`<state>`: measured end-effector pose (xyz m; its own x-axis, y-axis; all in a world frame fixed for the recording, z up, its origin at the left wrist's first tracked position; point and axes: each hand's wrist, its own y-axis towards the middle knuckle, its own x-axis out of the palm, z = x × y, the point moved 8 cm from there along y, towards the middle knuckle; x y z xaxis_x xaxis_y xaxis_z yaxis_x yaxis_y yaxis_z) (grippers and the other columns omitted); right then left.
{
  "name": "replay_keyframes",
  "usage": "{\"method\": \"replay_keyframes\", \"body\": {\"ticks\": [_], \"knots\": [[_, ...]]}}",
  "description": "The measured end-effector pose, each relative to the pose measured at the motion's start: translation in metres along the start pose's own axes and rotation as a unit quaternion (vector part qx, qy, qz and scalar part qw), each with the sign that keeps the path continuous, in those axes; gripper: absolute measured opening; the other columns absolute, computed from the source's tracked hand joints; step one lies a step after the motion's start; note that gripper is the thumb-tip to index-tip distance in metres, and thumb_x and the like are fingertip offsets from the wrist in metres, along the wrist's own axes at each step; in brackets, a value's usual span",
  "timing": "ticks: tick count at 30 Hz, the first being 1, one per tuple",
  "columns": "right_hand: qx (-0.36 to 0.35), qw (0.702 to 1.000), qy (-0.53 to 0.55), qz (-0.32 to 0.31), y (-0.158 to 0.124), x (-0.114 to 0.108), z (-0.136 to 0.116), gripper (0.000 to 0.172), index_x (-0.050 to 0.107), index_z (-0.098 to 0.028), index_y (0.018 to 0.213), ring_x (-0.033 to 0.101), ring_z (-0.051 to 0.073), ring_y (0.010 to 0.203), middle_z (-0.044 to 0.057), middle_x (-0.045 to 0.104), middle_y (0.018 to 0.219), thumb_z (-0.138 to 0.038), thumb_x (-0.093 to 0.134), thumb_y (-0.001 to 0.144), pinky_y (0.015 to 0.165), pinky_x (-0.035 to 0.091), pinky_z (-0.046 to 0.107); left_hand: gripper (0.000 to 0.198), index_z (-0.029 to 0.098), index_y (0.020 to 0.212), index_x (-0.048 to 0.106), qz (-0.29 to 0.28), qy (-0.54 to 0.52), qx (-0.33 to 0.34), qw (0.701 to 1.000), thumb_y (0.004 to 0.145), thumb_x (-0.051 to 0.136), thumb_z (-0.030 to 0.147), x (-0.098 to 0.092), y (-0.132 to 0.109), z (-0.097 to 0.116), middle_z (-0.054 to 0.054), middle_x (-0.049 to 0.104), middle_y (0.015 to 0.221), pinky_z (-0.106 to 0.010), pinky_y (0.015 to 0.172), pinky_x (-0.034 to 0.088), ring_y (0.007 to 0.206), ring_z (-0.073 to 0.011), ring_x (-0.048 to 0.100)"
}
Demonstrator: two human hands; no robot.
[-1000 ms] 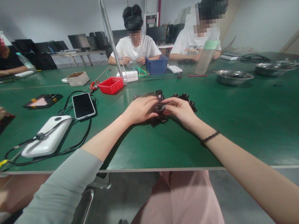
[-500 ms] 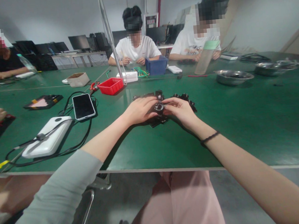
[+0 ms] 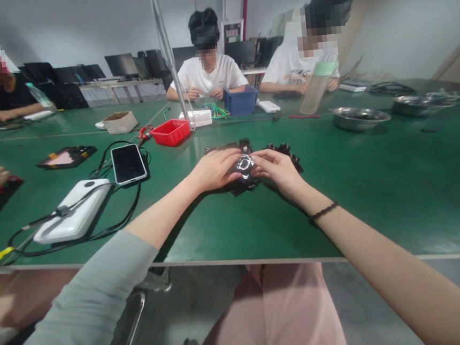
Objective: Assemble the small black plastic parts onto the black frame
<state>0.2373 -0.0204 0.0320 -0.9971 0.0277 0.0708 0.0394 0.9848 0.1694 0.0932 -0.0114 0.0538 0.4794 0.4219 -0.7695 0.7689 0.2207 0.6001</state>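
Work looked unfinished; what was done, I couldn't tell.
My half-curled left hand (image 3: pixel 216 169) lapped the glossy black piece (image 3: pixel 245 163) at nine o'clock, grip hidden; my right hand (image 3: pixel 278 167) pinched it at three, black parts (image 3: pixel 295 162) just beyond.

The left arm (image 3: pixel 157 214) and right arm (image 3: pixel 376 240) were stretched out in front, leaning in toward each other. The left hand (image 3: pixel 215 168) was palm down, thumb and fingers in a grip. Close by, the right hand (image 3: pixel 280 172) pinched with its thumb and fingertips.
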Motion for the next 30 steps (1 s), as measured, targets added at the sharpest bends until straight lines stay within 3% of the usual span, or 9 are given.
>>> {"method": "replay_keyframes", "body": {"ticks": [7, 30], "knots": [[-0.023, 1.000, -0.011, -0.013, -0.0025, 0.0024, -0.0047, 0.052, 0.071, -0.019, 0.082, 0.062, 0.012, 0.061, -0.002, 0.067, 0.064, -0.052, 0.090, 0.047, 0.065, 0.056, 0.029, 0.059, 0.010, 0.127, 0.056, 0.009, 0.000, 0.003, 1.000, 0.097, 0.036, 0.056, -0.0010, -0.0006, 0.0000, -0.019, 0.063, 0.129, -0.040, 0.092, 0.052, 0.116, -0.0280, 0.063], [-0.030, 0.999, -0.041, -0.012, -0.0034, 0.0029, -0.0077, 0.042, 0.069, -0.020, 0.082, 0.059, 0.012, 0.061, -0.003, 0.065, 0.065, -0.040, 0.088, 0.051, 0.067, 0.053, 0.032, 0.057, 0.011, 0.129, 0.055, -0.003, -0.006, -0.006, 1.000, 0.097, 0.039, 0.056, 0.0012, -0.0007, -0.0013, -0.019, 0.062, 0.130, -0.041, 0.094, 0.052, 0.119, -0.0283, 0.062]]}}
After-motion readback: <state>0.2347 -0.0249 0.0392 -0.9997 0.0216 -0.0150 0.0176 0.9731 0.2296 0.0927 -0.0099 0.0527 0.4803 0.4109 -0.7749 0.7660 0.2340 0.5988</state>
